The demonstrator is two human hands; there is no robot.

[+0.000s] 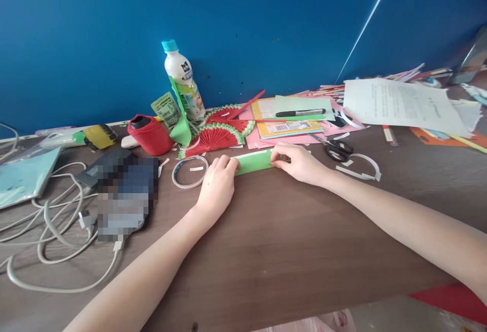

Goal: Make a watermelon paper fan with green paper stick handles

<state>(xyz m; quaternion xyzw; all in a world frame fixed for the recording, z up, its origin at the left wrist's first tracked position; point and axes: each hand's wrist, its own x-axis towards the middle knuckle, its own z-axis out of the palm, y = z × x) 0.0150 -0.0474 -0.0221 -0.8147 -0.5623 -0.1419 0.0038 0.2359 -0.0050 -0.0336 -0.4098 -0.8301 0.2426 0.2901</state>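
Note:
A strip of green paper [254, 162] lies on the brown table between my hands, with a narrow white band along its far edge. My left hand [219, 180] is closed at the strip's left end, fingers curled over it. At the right end, my right hand [296, 162] pinches the paper between thumb and forefinger. Just left of my left hand is a roll of tape [176, 176] lying flat. Black-handled scissors [338, 149] rest to the right of my right hand, near a curled white strip [375, 166].
Red and green pleated paper fans [213, 138] lie behind my hands, near an upright bottle [178, 66]. Papers and a black marker [300, 112] sit at the back. A phone [129, 197] and looped white cables [49, 220] cover the left side. A blue wall [243, 28] bounds the table.

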